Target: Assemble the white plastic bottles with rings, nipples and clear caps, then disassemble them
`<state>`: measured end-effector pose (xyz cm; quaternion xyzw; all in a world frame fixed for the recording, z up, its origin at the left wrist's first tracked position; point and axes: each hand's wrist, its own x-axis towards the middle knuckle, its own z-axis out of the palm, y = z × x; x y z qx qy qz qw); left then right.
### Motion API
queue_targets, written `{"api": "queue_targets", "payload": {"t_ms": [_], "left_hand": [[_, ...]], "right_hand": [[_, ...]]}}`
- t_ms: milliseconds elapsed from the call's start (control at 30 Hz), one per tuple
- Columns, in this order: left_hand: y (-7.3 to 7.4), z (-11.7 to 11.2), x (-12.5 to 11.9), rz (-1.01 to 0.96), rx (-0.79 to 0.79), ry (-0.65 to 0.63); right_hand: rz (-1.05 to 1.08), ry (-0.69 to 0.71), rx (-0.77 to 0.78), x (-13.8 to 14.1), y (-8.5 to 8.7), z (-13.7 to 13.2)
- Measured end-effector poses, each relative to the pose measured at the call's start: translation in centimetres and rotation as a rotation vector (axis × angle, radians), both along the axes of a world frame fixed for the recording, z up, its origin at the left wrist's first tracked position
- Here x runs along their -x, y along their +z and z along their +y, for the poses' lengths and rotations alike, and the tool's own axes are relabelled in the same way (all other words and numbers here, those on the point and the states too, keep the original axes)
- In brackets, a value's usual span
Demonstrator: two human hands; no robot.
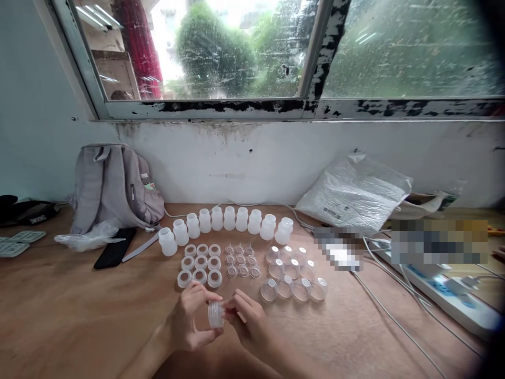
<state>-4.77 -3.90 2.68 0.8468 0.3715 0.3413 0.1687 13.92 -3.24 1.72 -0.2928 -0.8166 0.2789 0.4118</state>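
Near the table's front, my left hand [193,318] grips a whitish ridged screw ring [215,315] between thumb and fingers, turned on its side. The fingers of my right hand [246,318] are pinched together at the ring's right side; whatever they hold there is hidden. Just beyond my hands lie rows of white screw rings [201,262]. To their right are small clear silicone teats [240,259], also in rows. Further right stand clear dome caps [292,269]. Behind all of these, small frosted bottles [229,218] form a curved line.
A grey backpack [108,187] leans on the wall at the left, with a plastic bag [89,237], a black phone-like slab [115,248] and a white strip [140,247] before it. At the right are a silvery bag [355,192], cables and a power strip [445,292].
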Motion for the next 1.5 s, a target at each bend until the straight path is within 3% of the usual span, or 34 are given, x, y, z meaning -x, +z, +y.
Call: {"api": "queue_targets", "payload": {"t_ms": [133,300,433,500,567,700,967,1100,1200,1500], "left_hand": [[-0.1,0.7,-0.4,-0.127,0.378,-0.008],[-0.1,1.4,-0.7,-0.364,0.827,-0.212],[-0.5,1.2,-0.3,-0.446,1.028,-0.311],[-1.0,0.9,0.5,-0.488,1.081,-0.289],[-1.5,0.8,1.6,-0.598,1.017,-0.167],[-1.8,1.4,4.3,-0.665,0.678,0.13],[-2.7,4.9,8.2,-0.167,0.317,0.653],[-3.8,5.8,9.0,0.102,0.148,0.778],[-4.1,6.0,8.9,0.231,0.18,0.831],[-4.4,6.2,8.7,0.313,0.221,0.851]], "right_hand": [[0.015,-0.005,-0.003,-0.4,-0.1,0.4],[0.006,-0.002,-0.012,-0.5,-0.7,0.1],[0.007,0.032,-0.032,-0.6,-0.6,-0.1],[0.054,0.022,-0.051,-0.8,-0.4,0.1],[0.084,-0.03,-0.066,-1.1,-0.3,0.5],[0.022,-0.167,-0.046,-1.3,-1.1,1.7],[-0.155,-0.277,0.017,-0.8,-3.8,3.6],[-0.169,-0.292,0.005,-0.9,-4.5,4.1],[-0.172,-0.299,-0.003,-0.9,-4.5,4.0],[-0.16,-0.304,-0.015,-1.0,-4.5,3.8]]}}
